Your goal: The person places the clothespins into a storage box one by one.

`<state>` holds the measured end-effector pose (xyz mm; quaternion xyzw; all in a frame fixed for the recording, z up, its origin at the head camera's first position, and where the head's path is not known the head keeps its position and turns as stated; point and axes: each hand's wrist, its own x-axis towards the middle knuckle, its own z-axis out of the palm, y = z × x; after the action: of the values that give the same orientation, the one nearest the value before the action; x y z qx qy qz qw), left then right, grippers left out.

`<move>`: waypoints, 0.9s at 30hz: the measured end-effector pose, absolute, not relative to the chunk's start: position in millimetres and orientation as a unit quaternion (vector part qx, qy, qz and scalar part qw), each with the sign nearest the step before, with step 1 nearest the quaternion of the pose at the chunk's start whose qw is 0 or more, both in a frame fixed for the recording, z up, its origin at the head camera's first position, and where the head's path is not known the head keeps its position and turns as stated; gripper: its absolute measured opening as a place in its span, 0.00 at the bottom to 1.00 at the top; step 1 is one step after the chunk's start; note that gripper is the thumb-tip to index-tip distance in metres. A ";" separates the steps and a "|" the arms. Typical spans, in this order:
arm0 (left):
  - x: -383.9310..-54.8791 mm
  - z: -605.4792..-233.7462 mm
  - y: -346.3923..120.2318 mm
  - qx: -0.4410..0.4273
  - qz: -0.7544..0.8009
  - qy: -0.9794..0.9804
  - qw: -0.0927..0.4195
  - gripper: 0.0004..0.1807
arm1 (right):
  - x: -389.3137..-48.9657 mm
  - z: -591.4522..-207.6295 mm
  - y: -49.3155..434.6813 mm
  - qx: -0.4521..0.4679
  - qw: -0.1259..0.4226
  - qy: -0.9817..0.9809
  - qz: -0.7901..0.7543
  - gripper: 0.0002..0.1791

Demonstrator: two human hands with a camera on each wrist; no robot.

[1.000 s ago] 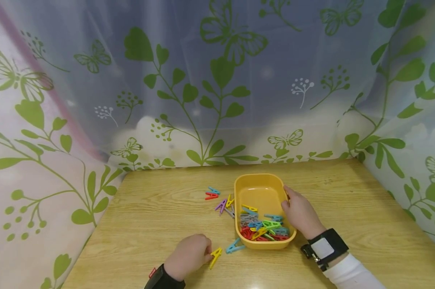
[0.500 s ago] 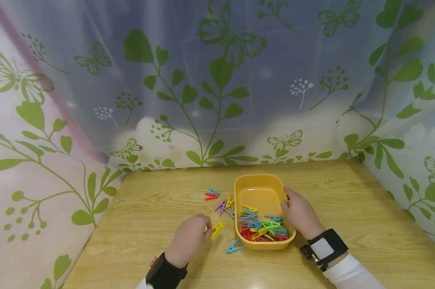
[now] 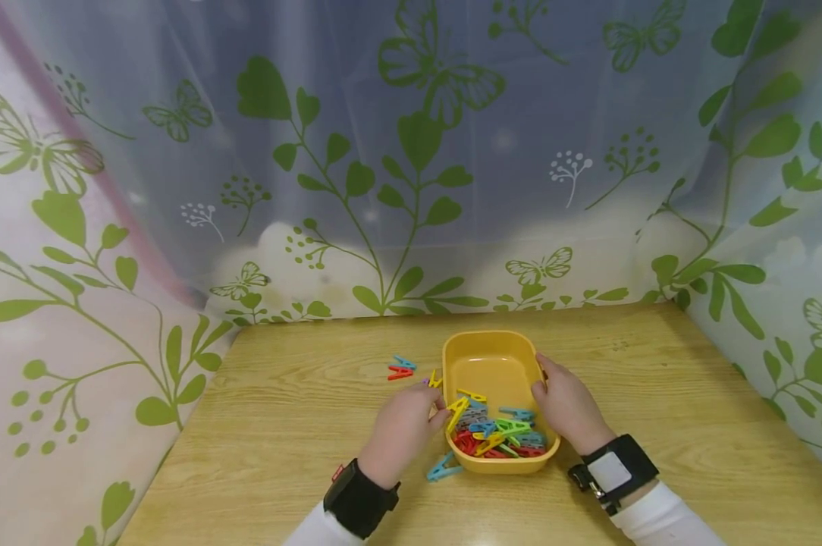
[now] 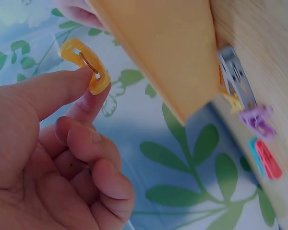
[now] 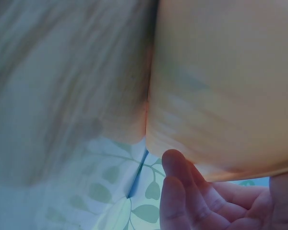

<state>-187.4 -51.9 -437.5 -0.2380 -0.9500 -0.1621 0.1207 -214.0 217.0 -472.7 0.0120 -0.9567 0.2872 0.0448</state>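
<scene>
Between thumb and index finger, my left hand [image 3: 403, 425] pinches a yellow clothespin [image 3: 457, 414], held at the left rim of a yellow plastic bin [image 3: 496, 368]. In the left wrist view the clothespin [image 4: 102, 85] shows its metal spring, and the other fingers curl below it. My right hand [image 3: 573, 402] grips the bin's right rim, thumb over the edge; in the right wrist view its fingers [image 5: 175, 191] lie against the outer wall [image 5: 221, 96]. Red, blue, green, grey and yellow clothespins [image 3: 513, 427] are piled in the bin's near half.
Left of the bin, on the wooden table [image 3: 281, 409], lie a blue clothespin [image 3: 404, 362], a red one [image 3: 400, 373] and a light blue one [image 3: 442, 468]. Grey [image 4: 237, 76] and purple [image 4: 258, 120] ones lie beside the bin. A patterned curtain [image 3: 343, 250] encloses the table.
My left hand has lifted the yellow clothespin from the table and carried it right and away from me to the bin's rim. The right hand and the bin have stayed put.
</scene>
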 end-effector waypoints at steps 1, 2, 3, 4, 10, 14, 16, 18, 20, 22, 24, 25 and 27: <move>-187.9 -437.9 -48.8 -0.239 -0.165 -0.950 0.117 0.09 | -214.2 -472.9 217.1 0.013 0.046 -0.957 0.288 0.31; -188.2 -438.3 -45.9 -0.240 -0.167 -0.950 0.113 0.09 | -214.4 -473.1 217.1 0.014 0.047 -0.956 0.288 0.31; -188.5 -438.4 -43.3 -0.239 -0.171 -0.950 0.106 0.09 | -214.5 -473.2 217.1 0.014 0.048 -0.956 0.288 0.31; -188.8 -438.8 -41.0 -0.239 -0.176 -0.950 0.101 0.09 | -214.6 -473.1 217.0 0.015 0.048 -0.956 0.289 0.31; -190.0 -441.7 -31.3 -0.244 -0.174 -0.949 0.100 0.09 | -214.3 -472.3 216.3 0.011 0.045 -0.955 0.293 0.32; -190.3 -444.1 -27.3 -0.243 -0.175 -0.949 0.094 0.09 | -214.1 -472.2 216.5 0.010 0.045 -0.955 0.291 0.32; -190.7 -445.5 -25.9 -0.243 -0.178 -0.949 0.092 0.10 | -213.9 -472.1 216.6 0.010 0.045 -0.956 0.290 0.32; -191.5 -447.3 -24.8 -0.242 -0.177 -0.949 0.093 0.11 | -213.7 -472.0 216.6 0.010 0.045 -0.956 0.290 0.32; -192.6 -449.2 -23.8 -0.240 -0.175 -0.950 0.091 0.12 | -213.6 -472.0 216.7 0.010 0.046 -0.956 0.289 0.32; -193.6 -451.3 -23.2 -0.239 -0.174 -0.951 0.091 0.13 | -213.5 -471.8 216.7 0.010 0.047 -0.956 0.290 0.32; -194.3 -453.0 -22.7 -0.238 -0.173 -0.951 0.091 0.13 | -213.9 -471.9 216.9 0.011 0.050 -0.956 0.288 0.32; -194.4 -453.5 -22.7 -0.238 -0.172 -0.952 0.091 0.14 | -214.0 -471.9 217.0 0.012 0.051 -0.956 0.289 0.32; -194.2 -454.6 -22.9 -0.241 -0.174 -0.951 0.091 0.14 | -214.4 -472.3 217.1 0.012 0.053 -0.956 0.289 0.32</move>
<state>-194.2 -22.9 -454.6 -0.2409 -0.9506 -0.1738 0.0908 -214.4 217.1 -472.3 0.0116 -0.9558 0.2891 0.0525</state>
